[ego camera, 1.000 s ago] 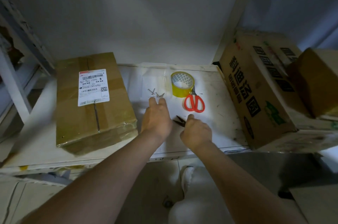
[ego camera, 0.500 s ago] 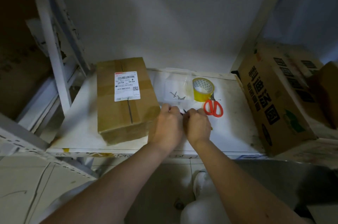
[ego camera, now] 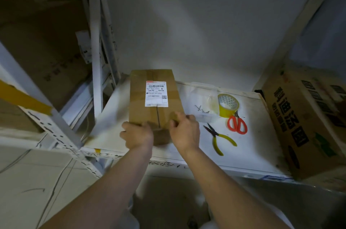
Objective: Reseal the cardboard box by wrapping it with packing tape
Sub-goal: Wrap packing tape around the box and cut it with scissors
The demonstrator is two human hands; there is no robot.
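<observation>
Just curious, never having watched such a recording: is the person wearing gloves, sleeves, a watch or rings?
Nothing shows: the left hand and right hand are bare, without gloves, and both forearms are uncovered to the frame's edge. No watch, bracelet or ring is visible.

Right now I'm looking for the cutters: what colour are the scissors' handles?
Orange-red, on the scissors beside the yellow tape roll, seen clearly in the head view.

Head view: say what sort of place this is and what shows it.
Probably a storeroom or packing corner. White slotted-metal shelving holds a labelled cardboard box, a larger printed carton stands on the right, and packing tape and red scissors lie ready.
</observation>
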